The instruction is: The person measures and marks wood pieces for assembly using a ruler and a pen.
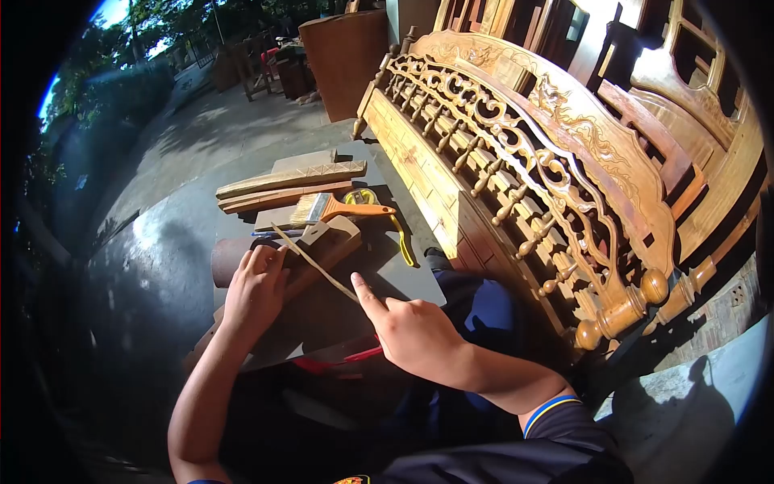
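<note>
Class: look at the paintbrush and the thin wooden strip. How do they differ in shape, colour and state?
The paintbrush has a broad bristle end; the thin wooden strip is slender throughout.
The paintbrush handle is orange; the strip is plain tan.
The paintbrush lies by itself, while the strip's lower end meets the right hand.
Both are longer than wide.

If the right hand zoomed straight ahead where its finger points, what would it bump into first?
Probably the wooden block lying just below the paintbrush in the picture. But the right hand might be higher up, so it could pass over it; one view can't tell.
</note>
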{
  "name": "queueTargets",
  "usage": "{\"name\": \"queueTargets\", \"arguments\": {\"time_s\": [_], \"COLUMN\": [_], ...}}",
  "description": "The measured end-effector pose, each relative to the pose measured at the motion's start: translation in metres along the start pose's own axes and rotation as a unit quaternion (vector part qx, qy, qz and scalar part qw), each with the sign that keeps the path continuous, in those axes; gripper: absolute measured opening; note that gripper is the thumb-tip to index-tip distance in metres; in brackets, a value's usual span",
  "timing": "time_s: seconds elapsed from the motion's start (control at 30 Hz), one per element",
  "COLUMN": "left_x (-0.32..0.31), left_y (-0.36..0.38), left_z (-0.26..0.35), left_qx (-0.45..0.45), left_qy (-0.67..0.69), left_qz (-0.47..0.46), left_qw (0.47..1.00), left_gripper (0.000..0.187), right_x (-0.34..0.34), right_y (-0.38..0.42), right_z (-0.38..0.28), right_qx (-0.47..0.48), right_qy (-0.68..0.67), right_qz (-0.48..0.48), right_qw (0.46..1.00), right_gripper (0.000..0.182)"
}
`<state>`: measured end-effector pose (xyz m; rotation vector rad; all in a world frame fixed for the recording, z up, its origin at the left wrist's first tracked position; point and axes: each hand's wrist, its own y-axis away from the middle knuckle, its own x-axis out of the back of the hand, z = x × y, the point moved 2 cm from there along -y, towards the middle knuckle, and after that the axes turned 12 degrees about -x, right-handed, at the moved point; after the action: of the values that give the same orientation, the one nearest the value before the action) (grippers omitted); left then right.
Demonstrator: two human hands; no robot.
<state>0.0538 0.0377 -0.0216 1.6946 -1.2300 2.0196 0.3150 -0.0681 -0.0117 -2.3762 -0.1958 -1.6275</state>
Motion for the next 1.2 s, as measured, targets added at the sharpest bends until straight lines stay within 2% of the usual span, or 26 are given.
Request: {"name": "queueTargets", "arguments": {"time_s": [0.03,0.13,0.23,0.37,0.47,0.6,0.83,1.0,1.1,1.13,1.2], "left_x": [0.003,0.013,0.0,-0.007,-0.012,-0.021,-0.005,-0.005,-0.001,0.0,-0.001], "left_y": [-0.005,-0.017,-0.022,-0.015,-0.009,0.002,0.016,0.017,0.019,0.019,0.015], "left_z": [-0.003,-0.008,-0.012,-0.005,-0.015,-0.013,0.028,0.026,0.03,0.029,0.026], "left_qx": [-0.002,-0.016,-0.04,-0.021,0.014,0.049,0.092,0.076,0.093,0.093,0.086], "left_qy": [0.013,-0.013,-0.068,-0.085,-0.06,-0.026,-0.047,-0.074,-0.082,-0.08,-0.063], "left_qz": [-0.008,-0.114,-0.12,-0.052,-0.042,0.093,0.106,0.089,0.078,0.081,0.084], "left_qw": [1.0,0.993,0.99,0.995,0.997,0.994,0.989,0.99,0.989,0.989,0.991], "left_gripper": [0.032,0.028,0.019,0.018,0.021,0.021,0.024,0.024,0.025,0.025,0.026], "right_x": [0.001,-0.001,0.0,0.008,0.02,-0.005,-0.026,-0.018,0.004,0.009,0.006], "right_y": [0.0,-0.005,-0.01,-0.025,-0.043,-0.082,-0.055,-0.033,-0.007,-0.006,-0.019], "right_z": [-0.001,-0.005,-0.018,-0.037,-0.046,-0.03,-0.041,-0.051,-0.052,-0.051,-0.05], "right_qx": [-0.018,0.011,0.024,0.03,0.03,0.044,-0.012,-0.002,-0.028,-0.022,-0.007], "right_qy": [0.0,0.047,0.095,0.118,0.14,0.121,0.032,0.074,0.061,0.052,0.049], "right_qz": [0.018,0.053,0.047,0.0,-0.036,-0.02,-0.02,-0.012,-0.054,-0.058,-0.04], "right_qw": [1.0,0.997,0.994,0.993,0.989,0.991,0.999,0.997,0.996,0.997,0.998], "right_gripper": [0.074,0.074,0.067,0.058,0.058,0.061,0.071,0.074,0.072,0.068,0.071]}}
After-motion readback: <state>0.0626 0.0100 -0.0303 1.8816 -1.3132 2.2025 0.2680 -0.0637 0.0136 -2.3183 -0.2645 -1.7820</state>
